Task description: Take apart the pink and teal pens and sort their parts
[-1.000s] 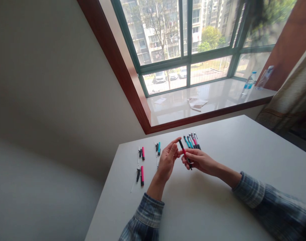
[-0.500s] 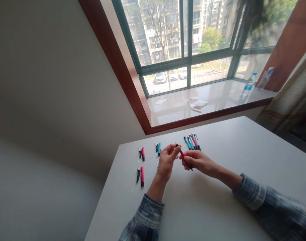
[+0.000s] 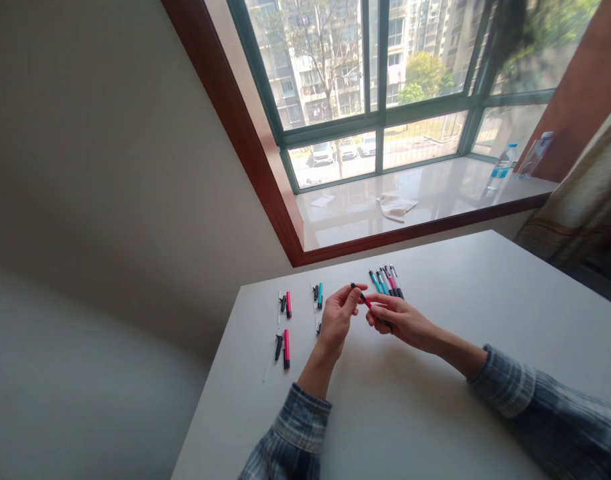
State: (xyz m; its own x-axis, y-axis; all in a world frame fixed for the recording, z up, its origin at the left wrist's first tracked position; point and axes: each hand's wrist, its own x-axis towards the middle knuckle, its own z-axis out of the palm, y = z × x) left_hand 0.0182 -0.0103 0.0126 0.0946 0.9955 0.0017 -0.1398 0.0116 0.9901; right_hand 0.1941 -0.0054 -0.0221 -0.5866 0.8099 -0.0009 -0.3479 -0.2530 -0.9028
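Both my hands hold one red and black pen (image 3: 365, 301) just above the white table (image 3: 435, 400). My right hand (image 3: 398, 320) is wrapped round its lower barrel. My left hand (image 3: 338, 313) pinches the black tip end between thumb and fingers. Just beyond the hands, several whole pens (image 3: 385, 281) in teal, pink and black lie side by side. To the left lie taken-apart pen parts: a pink barrel with a black piece (image 3: 286, 305), another pink barrel with a black piece (image 3: 284, 347), and a teal barrel with small parts (image 3: 318, 294).
The table's left edge drops off near the pen parts. Behind the table a window sill (image 3: 435, 200) carries a crumpled cloth (image 3: 395, 205), a slip of paper (image 3: 321, 200) and a water bottle (image 3: 500, 167). A curtain (image 3: 580, 200) hangs at the right.
My left hand went from open fingers beside the pen's tip to a pinch on it. The pen tilted lower and my right hand shifted slightly along the barrel.
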